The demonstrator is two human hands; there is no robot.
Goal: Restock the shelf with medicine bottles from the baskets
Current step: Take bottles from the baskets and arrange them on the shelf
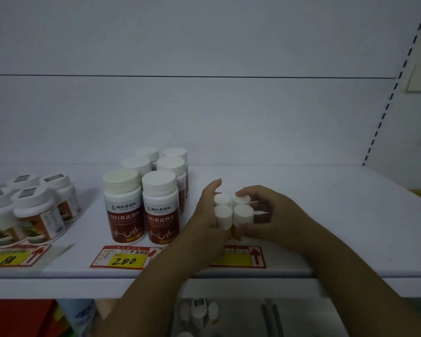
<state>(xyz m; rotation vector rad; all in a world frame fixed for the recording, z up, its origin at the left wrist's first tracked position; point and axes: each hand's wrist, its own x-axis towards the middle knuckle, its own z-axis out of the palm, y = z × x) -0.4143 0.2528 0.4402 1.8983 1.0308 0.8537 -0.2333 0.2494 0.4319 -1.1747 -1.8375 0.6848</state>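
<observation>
Several small white-capped medicine bottles [233, 210] stand in a tight square cluster on the white shelf [326, 215], between my two hands. My left hand [208, 212] cups the cluster's left side, fingers curled against the bottles. On the right side my right hand [270, 212] wraps round them, fingertips on a rear cap. The bottles' orange lower bodies are mostly hidden by my hands. A basket [199, 314] with more white-capped bottles shows dimly below the shelf.
Several taller red-labelled bottles [141, 203] stand in rows just left of my hands. Squat white jars [32, 205] sit at far left. Price tags [124, 259] line the shelf's front edge. Bare shelf extends to the right, up to the slotted upright [387, 105].
</observation>
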